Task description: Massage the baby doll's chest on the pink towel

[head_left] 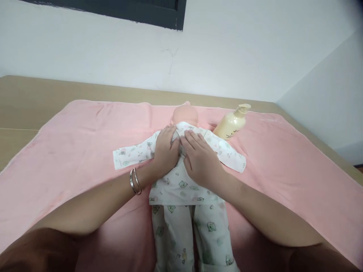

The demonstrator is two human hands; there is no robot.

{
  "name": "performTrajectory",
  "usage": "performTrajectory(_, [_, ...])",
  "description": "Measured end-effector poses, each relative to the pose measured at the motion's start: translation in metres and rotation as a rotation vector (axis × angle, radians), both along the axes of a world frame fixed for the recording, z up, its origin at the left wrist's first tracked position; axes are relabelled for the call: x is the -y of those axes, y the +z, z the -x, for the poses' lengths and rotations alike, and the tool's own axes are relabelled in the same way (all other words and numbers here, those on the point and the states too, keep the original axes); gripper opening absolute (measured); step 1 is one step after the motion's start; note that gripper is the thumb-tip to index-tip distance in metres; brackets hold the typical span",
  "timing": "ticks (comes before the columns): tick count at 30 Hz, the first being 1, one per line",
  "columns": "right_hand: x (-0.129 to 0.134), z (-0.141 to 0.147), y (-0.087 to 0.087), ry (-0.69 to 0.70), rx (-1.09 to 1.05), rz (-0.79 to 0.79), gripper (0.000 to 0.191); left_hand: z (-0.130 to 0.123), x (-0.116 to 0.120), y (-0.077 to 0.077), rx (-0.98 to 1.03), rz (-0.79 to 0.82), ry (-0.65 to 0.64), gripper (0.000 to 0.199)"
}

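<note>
A baby doll lies stretched out with its head at the far end; no facial features show on the smooth head. It wears a white printed long-sleeved top and matching trousers. On the left of its upper torso my left hand rests flat, fingers extended and thumb pointing inward. My right hand lies palm down on the right side of the torso, its fingers straight and angled up and left. Both hands press on the cloth and hold nothing. The doll's sleeves spread out to either side.
A cream pump bottle leans or lies tilted beyond the doll's right-hand sleeve. Under everything is a pink blanket on a tan surface. A white wall with a dark frame stands behind.
</note>
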State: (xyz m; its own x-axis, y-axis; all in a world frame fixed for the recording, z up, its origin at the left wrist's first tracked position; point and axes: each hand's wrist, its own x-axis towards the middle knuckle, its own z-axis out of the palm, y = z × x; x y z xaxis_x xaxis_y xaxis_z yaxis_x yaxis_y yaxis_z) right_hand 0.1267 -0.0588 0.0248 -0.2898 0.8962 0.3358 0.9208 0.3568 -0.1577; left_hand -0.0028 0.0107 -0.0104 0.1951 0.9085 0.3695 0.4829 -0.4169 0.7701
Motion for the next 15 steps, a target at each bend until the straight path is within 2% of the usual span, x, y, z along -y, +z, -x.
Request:
performTrajectory(1, [-0.001, -0.001, 0.0, 0.042, -0.013, -0.014, 0.053, 0.0, 0.0, 0.0, -0.023, -0.003, -0.008, 0.048])
performTrajectory(3, [-0.011, -0.008, 0.0, 0.035, -0.068, 0.012, 0.054, 0.0, 0.005, 0.0, -0.078, -0.02, -0.02, 0.05])
performTrajectory(7, [-0.042, -0.032, 0.003, -0.146, -0.169, 0.152, 0.06, 0.0, 0.015, 0.001, -0.185, -0.078, -0.058, 0.053])
performTrajectory(9, [-0.046, -0.035, 0.003, -0.213, -0.178, 0.185, 0.064, 0.0, 0.012, 0.003, -0.224, -0.081, -0.068, 0.054])
performTrajectory(12, [-0.031, -0.023, 0.002, -0.243, -0.11, 0.162, 0.063, 0.002, -0.004, 0.01, -0.273, -0.022, -0.07, 0.054])
performTrajectory(15, [-0.009, -0.007, 0.004, -0.186, -0.021, 0.105, 0.063, 0.003, -0.019, 0.016, -0.292, 0.025, -0.073, 0.051])
